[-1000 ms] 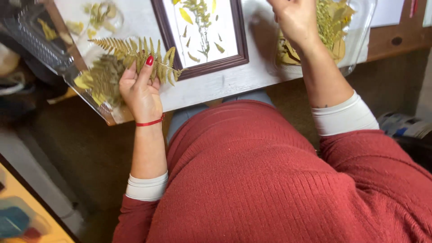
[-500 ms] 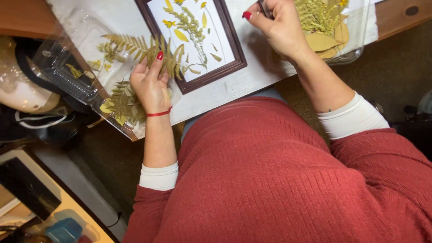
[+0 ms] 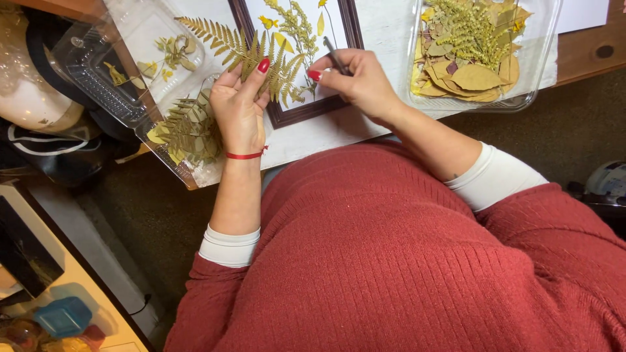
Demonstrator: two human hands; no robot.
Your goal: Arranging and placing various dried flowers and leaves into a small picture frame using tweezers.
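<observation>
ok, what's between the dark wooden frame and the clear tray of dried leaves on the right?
Head view: only bare white tabletop separates the frame from the tray.

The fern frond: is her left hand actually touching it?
Touching. The head view shows the left hand pinching the fern frond, its fingers lying over the leaflets.

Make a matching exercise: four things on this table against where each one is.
Things:
1. pressed green fern frond
2. thin dark tool
3. dark wooden picture frame
4. clear plastic tray of dried leaves

Places:
A. far right of the table
B. in the left hand
C. between the two hands
D. in the right hand

Pairs: 1-B, 2-D, 3-C, 4-A
</observation>
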